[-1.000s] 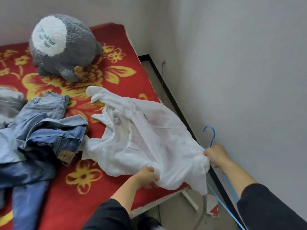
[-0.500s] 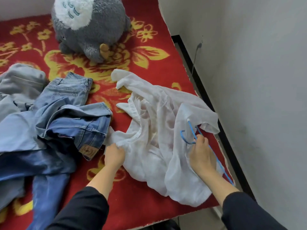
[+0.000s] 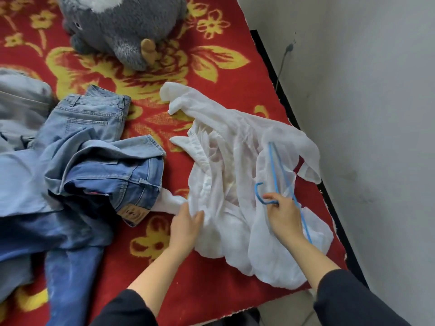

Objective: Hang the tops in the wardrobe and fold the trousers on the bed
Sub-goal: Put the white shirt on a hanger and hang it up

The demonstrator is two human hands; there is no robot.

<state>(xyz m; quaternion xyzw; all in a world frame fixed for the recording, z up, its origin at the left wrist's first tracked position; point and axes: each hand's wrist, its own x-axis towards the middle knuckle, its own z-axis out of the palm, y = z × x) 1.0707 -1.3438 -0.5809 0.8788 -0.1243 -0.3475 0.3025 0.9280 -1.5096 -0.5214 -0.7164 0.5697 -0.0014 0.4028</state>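
Beside white top (image 3: 223, 161): blue jeans (image 3: 94, 161), grey plush toy (image 3: 122, 27); red flowery blanket (image 3: 179, 267) (wall (image 3: 364, 114) right); left hand (image 3: 186, 223) pinches top, right hand (image 3: 283, 217) grips blue hanger (image 3: 257, 191).

A sheer white top (image 3: 223, 161) lies rumpled on the bed (image 3: 211, 274), whose red cover carries yellow flowers, and a thin blue hanger (image 3: 275, 165) lies partly under its fabric. The right hand (image 3: 284, 215) grips the hanger just below its hook, while the left hand (image 3: 186, 227) holds the top's near left edge, fingers tucked into the cloth. To the left sits a heap of blue jeans (image 3: 98, 147), a grey plush toy (image 3: 122, 27) rests further back, and a pale wall (image 3: 364, 114) runs along the bed's right side.
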